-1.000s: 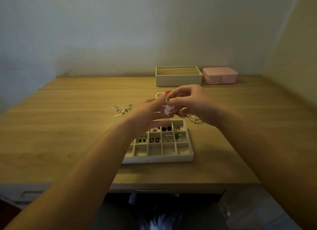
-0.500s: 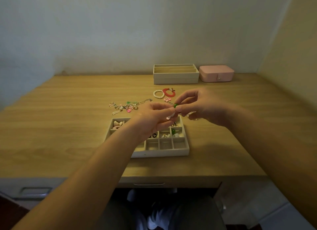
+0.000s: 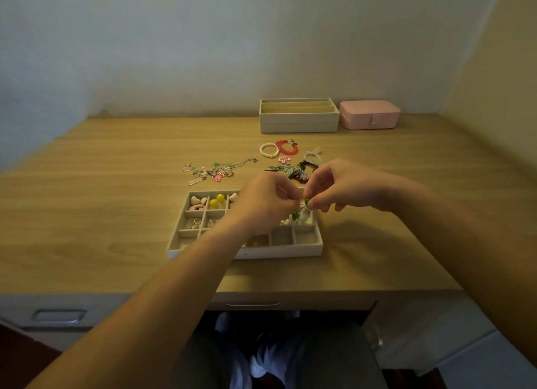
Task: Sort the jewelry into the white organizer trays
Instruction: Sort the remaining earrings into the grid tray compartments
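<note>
I see both hands over the right half of the tray (image 3: 250,251). The right hand (image 3: 345,189) pinches a green-beaded earring (image 3: 307,201) between thumb and forefinger. The left hand (image 3: 266,204), fingers curled, nips the same piece from its 9 o'clock side. The earring hangs just above the tray's 3 o'clock edge, a pale drop dangling under it. Cells at the tray's 10 o'clock corner hold hearts (image 3: 199,200) and yellow beads (image 3: 217,201). On the desk (image 3: 101,214), chains (image 3: 216,170) lie at the tray's 11 o'clock and a tangled heap (image 3: 293,170) at 1 o'clock. Beyond it are a pearl bracelet (image 3: 268,150) and a red bracelet (image 3: 287,147). Far back at 1 o'clock stand a second tray (image 3: 299,122) and a pink box (image 3: 369,114).
</note>
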Tool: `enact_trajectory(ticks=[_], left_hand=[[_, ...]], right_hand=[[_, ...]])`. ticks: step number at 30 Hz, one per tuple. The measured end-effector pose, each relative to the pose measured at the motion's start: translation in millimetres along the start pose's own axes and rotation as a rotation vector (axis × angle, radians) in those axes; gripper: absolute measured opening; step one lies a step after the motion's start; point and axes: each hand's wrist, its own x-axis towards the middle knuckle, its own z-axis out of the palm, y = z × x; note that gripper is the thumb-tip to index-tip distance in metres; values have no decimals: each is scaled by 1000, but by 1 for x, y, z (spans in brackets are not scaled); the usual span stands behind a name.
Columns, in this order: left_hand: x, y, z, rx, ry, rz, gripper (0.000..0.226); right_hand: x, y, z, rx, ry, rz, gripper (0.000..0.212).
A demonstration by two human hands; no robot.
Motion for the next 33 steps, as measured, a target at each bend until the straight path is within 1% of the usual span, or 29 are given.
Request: enact_trajectory(ticks=[2, 4, 6, 8, 15, 23, 27, 33], left_hand=[[-1, -2, -4, -13, 23, 2, 17], [-2, -3, -7, -42, 15, 5, 26], [-4, -3, -7, -51, -35, 6, 32], [-5, -2, -4, -42, -96, -3, 34], [-10, 1, 2, -40, -152, -36, 36], [-15, 5, -2, -25, -141, -51, 35], [-17, 5, -3, -70, -134, -86, 32], [-18, 4, -7, -147, -123, -112, 25]], right_hand=[[-1, 1, -1, 1, -21, -13, 13], [0, 2, -3, 14, -38, -28, 13], [0, 2, -4, 22, -48, -36, 12], [0, 2, -3, 23, -57, -32, 12], [2, 8, 4, 17, -60, -25, 11], [3, -1, 11, -77, -23, -54, 10], [6, -4, 14, -141, 18, -16, 7], [10, -4, 15, -206, 55, 11, 8]])
